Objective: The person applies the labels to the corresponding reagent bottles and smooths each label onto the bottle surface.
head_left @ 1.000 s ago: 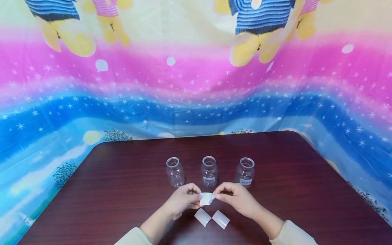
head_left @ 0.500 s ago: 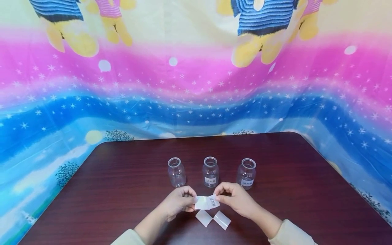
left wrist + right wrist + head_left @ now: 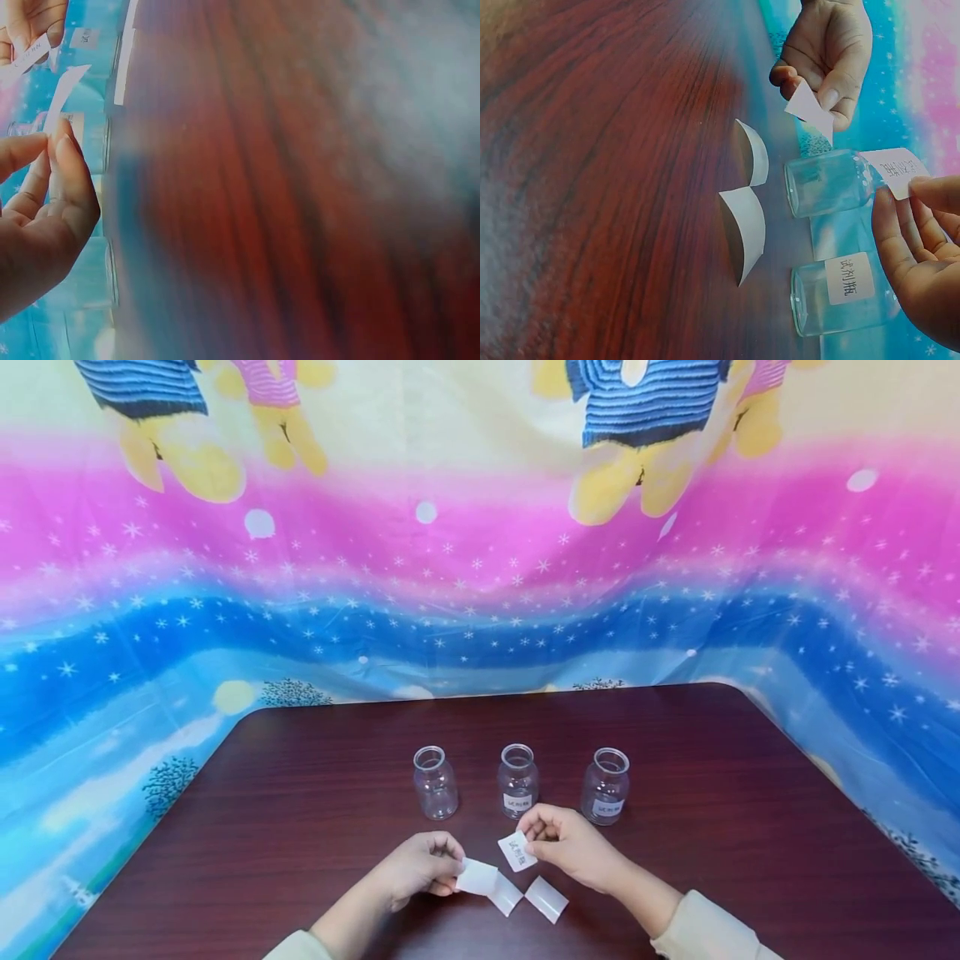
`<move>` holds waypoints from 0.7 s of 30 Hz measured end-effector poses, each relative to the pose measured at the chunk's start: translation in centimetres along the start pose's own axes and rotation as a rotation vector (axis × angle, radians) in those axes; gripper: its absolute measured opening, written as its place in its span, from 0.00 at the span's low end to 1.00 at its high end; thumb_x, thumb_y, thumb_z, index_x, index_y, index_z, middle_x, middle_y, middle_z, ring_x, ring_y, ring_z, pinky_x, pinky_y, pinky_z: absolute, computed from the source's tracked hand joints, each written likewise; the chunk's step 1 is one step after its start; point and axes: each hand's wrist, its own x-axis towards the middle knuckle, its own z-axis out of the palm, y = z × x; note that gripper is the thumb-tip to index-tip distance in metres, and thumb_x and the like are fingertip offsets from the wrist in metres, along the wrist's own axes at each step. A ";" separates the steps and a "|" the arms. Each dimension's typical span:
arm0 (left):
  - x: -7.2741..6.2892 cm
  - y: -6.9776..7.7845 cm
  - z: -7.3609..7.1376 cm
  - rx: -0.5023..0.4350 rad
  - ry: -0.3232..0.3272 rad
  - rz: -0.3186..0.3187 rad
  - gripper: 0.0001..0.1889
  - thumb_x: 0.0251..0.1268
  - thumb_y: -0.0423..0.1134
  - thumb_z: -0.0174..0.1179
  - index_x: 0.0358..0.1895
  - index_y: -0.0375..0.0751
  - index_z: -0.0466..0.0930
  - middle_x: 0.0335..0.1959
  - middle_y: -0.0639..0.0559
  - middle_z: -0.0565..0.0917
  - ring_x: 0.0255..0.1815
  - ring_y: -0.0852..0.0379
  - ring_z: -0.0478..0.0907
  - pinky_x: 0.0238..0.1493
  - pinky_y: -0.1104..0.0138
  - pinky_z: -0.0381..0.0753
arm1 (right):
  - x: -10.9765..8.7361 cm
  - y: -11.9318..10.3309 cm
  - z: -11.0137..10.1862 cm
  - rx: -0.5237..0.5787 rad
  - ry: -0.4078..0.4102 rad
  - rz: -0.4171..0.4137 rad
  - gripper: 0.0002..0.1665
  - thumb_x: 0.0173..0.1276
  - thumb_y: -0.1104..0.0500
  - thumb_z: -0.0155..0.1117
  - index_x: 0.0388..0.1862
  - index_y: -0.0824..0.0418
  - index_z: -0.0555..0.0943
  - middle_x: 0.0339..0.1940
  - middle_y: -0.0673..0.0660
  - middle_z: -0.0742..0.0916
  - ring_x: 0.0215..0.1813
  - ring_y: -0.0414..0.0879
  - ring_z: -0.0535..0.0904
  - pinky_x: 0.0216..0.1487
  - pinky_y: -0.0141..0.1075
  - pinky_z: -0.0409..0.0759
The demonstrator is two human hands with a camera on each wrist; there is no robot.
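Between thumb and fingers, my left hand point(image 3: 423, 867) pinches a blank white backing paper point(image 3: 477, 877), which curls slightly in the left wrist view. My right hand point(image 3: 576, 845) pinches a white label point(image 3: 515, 852) with dark printed characters at its edge. The two pieces are apart. Behind the hands stand three uncapped clear glass jars in a row. The left jar point(image 3: 437, 793) bears no visible label. White labels with similar characters are on the middle jar point(image 3: 517, 777) and the right jar point(image 3: 606, 781).
Two curved pieces of white paper lie on the dark wood table in front of me, a left piece point(image 3: 507, 897) partly overlapped by the held backing paper and a right piece point(image 3: 547, 899). A printed curtain point(image 3: 450, 560) hangs behind the table point(image 3: 330, 777).
The label has come off its backing paper. My left hand has moved left and down with the backing, while the right hand keeps the label, its print now facing up.
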 end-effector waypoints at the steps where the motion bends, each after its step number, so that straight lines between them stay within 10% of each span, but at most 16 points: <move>1: 0.0 -0.1 -0.1 0.010 0.001 -0.002 0.07 0.48 0.28 0.54 0.32 0.29 0.70 0.19 0.50 0.73 0.18 0.63 0.71 0.20 0.75 0.73 | 0.1 0.1 0.1 0.001 0.002 0.006 0.10 0.52 0.72 0.56 0.35 0.70 0.73 0.26 0.60 0.77 0.29 0.42 0.71 0.28 0.29 0.72; 21: -0.9 0.0 -1.8 0.176 0.084 0.018 0.08 0.50 0.32 0.55 0.32 0.30 0.70 0.26 0.48 0.77 0.26 0.58 0.74 0.31 0.65 0.74 | 1.9 0.4 2.0 -0.009 -0.017 0.013 0.10 0.52 0.73 0.57 0.36 0.69 0.77 0.26 0.60 0.78 0.27 0.40 0.71 0.26 0.27 0.71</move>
